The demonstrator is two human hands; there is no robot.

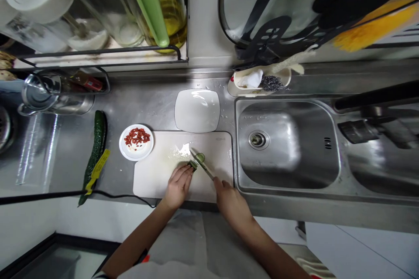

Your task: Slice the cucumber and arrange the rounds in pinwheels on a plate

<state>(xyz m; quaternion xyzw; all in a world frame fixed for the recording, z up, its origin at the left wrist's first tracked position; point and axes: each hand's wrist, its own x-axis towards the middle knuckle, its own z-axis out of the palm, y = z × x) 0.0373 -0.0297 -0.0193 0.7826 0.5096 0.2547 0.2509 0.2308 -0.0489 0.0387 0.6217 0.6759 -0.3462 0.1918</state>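
On a pale cutting board (153, 178), my left hand (177, 187) presses its fingertips against a short piece of cucumber (192, 165). My right hand (231, 202) grips a knife (204, 165) by its handle, the blade slanting to the upper left beside that piece. A thin cucumber slice (200, 157) lies against the blade's far side. The board's surface is wet near the knife tip. Most of the held piece is hidden by my left fingers.
A white plate (197, 111) sits behind the board. A small white dish (122, 150) with chopped red bits overlaps its left corner. Farther left lies a whole cucumber (94, 144) with a yellow label (97, 171). The sink (288, 148) is on the right; a black cable (121, 196) crosses the front edge.
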